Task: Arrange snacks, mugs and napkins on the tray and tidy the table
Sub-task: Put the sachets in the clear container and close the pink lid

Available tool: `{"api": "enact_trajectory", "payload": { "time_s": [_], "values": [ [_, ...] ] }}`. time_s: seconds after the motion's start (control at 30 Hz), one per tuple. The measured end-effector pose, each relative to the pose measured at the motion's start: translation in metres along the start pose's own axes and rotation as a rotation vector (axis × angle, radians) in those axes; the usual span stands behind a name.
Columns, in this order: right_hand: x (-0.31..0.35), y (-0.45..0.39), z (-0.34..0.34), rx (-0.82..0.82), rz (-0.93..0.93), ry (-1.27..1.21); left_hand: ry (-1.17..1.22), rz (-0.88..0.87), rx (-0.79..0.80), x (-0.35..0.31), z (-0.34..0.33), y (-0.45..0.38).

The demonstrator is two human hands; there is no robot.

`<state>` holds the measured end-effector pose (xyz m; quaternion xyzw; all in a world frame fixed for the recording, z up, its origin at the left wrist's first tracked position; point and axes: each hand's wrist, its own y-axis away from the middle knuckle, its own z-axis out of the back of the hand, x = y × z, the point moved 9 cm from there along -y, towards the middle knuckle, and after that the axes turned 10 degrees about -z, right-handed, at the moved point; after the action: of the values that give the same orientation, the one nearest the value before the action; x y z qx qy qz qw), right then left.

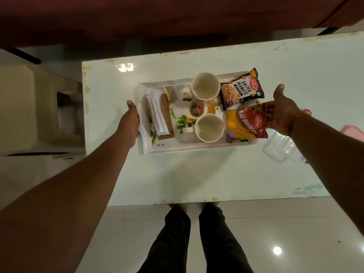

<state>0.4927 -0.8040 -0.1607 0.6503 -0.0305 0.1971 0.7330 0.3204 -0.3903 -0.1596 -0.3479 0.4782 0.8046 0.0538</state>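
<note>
Fingers of the left hand (129,123) curl round the left short edge of the white rectangular plastic tray with a printed leaf-and-teacup pattern (197,147), thumb on top of the rim, gripping it. Tray sits flat on the glossy white rectangular surface (177,174).

Contents, referenced to the tray, left to right:
- Left end: brown wooden napkin holder (166,115) lying along the short side, with folded white paper napkins (157,113) on it.
- Centre, far side: white ceramic mug with orange print (205,88), upright, handle to the left.
- Centre, near side: second white ceramic mug (209,128), upright, handle to the left, apart from the first.
- Right end, far corner: dark purple packet labelled salted peanuts (241,88), overhanging the far rim.
- Right end, near corner: red and yellow packet labelled aloo bhujia (246,123), lying over the right rim.

Right hand (281,113) is at the tray's right end, palm facing left, fingers spread and straight, holding nothing; fingertips touch the right edge of the bhujia packet.

Right of the tray, on the surface: clear plastic container (279,147); a pink object (353,131) at the frame edge beyond it, too cropped to identify. Left of the surface: beige plastic stool (39,107).
</note>
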Motion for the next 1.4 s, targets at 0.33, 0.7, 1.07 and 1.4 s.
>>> {"api": "enact_trajectory", "payload": {
  "time_s": [0.33, 0.7, 1.07, 1.4],
  "values": [
    [0.007, 0.023, 0.013, -0.097, 0.260, 0.346, -0.064, -0.049, -0.059, -0.001, 0.016, 0.006],
    [-0.076, 0.023, 0.019, 0.005, 0.043, -0.081, 0.038, 0.058, 0.132, 0.041, 0.004, 0.034],
    [-0.086, 0.026, 0.007, -0.015, 0.026, -0.175, 0.074, 0.072, 0.081, 0.039, 0.004, 0.033],
    [-0.079, 0.061, 0.042, -0.216, 0.221, -0.057, -0.202, -0.064, -0.069, 0.060, 0.045, 0.056]
  ]
}}
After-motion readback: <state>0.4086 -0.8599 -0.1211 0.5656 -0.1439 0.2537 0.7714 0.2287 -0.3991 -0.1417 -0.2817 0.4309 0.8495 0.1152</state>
